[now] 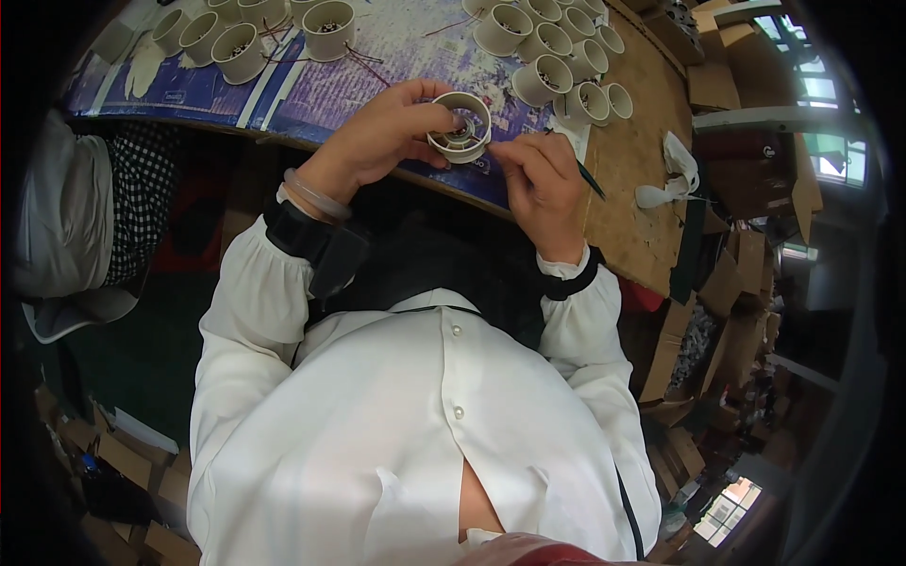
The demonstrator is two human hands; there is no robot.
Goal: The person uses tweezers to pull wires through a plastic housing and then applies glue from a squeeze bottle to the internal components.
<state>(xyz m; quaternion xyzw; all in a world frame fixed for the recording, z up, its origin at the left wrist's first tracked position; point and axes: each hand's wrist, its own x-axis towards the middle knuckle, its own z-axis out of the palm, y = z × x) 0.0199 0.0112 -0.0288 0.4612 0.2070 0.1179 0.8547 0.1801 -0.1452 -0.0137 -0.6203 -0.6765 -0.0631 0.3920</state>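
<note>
My left hand (392, 132) is closed round a cream, round, cup-shaped housing (484, 115), its open mouth tilted up toward me. The thumb reaches over the rim to the small parts inside, which are too small to name. Close by the housing's right side, my right hand (547, 184) has its thumb and forefinger pinched together at the rim. A slim dark green tool (592, 181) sticks out past that hand's outer side. Its tip is hidden, so I cannot tell its kind.
Several similar cream housings (542, 80) stand at the far right of the table (623, 203), and more cream housings (238, 54), some with thin wires, at the far left. A white crumpled piece (672, 179) lies to the right. Cardboard boxes (713, 80) flank the table. Someone in checked cloth (142, 203) sits at left.
</note>
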